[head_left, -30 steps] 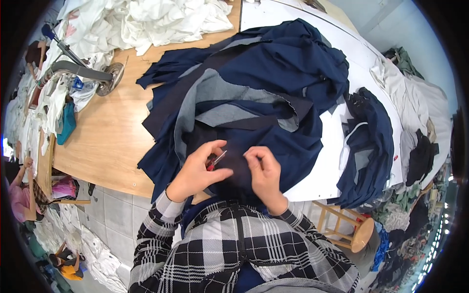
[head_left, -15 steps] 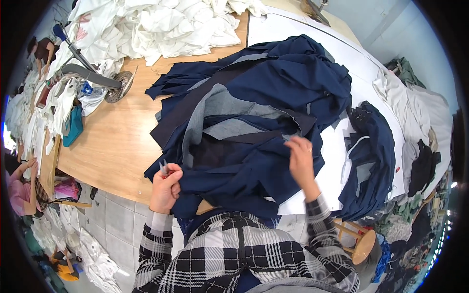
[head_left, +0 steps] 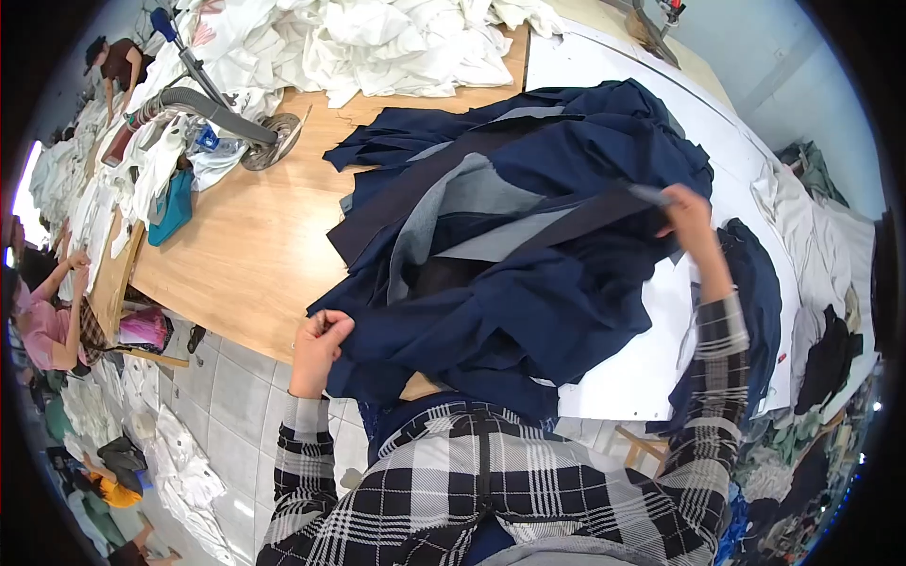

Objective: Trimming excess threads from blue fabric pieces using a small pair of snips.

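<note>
A heap of navy cloth pieces [head_left: 585,321], some with pale grey backing, lies across the table in front of me. My right hand [head_left: 692,222], closed and slightly blurred, grips the far right end of a dark cloth strip [head_left: 604,215] and pulls it taut over the heap. Close to the heap's near left corner, my left hand [head_left: 321,347] is closed in a pinch with thumb and forefinger together against the navy cloth. Whatever is inside that pinch is hidden.
White cloth [head_left: 406,57] is piled along the table's far side. A lamp-like stand with a grey arm [head_left: 212,111] and a teal bag [head_left: 171,209] are at left. Another navy bundle [head_left: 755,302] lies to the right. People work at the far left.
My right hand has moved right and away from me, drawing the dark strip with it. The pointed metal tool tips seen at my left hand earlier no longer show.
</note>
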Available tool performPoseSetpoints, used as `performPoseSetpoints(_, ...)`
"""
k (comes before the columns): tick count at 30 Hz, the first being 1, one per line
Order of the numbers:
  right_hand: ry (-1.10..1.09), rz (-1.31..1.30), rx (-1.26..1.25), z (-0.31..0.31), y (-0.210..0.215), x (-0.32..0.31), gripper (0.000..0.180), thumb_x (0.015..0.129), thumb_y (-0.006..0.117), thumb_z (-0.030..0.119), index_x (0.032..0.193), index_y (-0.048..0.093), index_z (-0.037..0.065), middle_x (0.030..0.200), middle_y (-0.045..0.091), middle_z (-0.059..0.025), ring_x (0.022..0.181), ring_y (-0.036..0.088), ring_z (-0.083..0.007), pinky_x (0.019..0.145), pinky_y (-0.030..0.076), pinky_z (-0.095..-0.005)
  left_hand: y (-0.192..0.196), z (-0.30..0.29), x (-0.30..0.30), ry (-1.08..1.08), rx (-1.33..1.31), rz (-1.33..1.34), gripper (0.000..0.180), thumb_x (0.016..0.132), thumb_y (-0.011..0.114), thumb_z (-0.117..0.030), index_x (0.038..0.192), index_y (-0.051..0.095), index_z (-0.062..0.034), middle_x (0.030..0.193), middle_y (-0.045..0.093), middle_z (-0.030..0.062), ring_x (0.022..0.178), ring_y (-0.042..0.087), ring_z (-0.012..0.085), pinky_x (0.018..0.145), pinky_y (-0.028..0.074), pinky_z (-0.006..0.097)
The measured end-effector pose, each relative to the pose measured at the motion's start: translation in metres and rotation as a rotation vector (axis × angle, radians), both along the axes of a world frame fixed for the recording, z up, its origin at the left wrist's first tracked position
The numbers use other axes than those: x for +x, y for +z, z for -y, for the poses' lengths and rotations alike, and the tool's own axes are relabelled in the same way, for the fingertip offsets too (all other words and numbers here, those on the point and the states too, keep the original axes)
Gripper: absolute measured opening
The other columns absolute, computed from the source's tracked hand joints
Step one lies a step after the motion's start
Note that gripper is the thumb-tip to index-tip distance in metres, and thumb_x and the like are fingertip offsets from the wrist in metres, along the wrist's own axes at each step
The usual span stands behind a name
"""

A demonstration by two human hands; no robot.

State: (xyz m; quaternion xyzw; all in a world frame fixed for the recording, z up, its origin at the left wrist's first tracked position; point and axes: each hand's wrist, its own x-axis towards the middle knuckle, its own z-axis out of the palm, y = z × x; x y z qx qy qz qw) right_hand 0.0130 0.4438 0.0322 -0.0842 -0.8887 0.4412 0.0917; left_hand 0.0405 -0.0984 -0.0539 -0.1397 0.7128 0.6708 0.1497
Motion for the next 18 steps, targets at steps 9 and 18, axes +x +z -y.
performPoseSetpoints(9,0.098,-0.388,-0.875,-0.104,0.223,-0.001,0.019,0.092,0.049,0.011,0.097,0.055,-0.006,0.090,0.063,-0.0109,0.078,0.063,-0.0167,0.074,0.055,-0.0264,-0.010,0.023,-0.015,0.268,0.215,-0.159,0.011,0.084,0.063,-0.013,0.088,0.060,-0.0036,0.061,0.051,-0.0036,0.041,0.039,0.0030,0.035,0.027,0.017)
performPoseSetpoints(18,0.057,-0.326,0.276,0.077,0.042,-0.004,0.025,0.084,0.059,0.014,0.104,0.060,0.000,0.101,0.058,-0.0107,0.089,0.058,-0.0180,0.075,0.047,-0.0284,-0.009,-0.015,-0.002,0.095,0.302,-0.002,0.007,0.082,0.065,-0.012,0.081,0.059,-0.0087,0.057,0.047,-0.0047,0.044,0.040,0.0035,0.039,0.026,0.018)
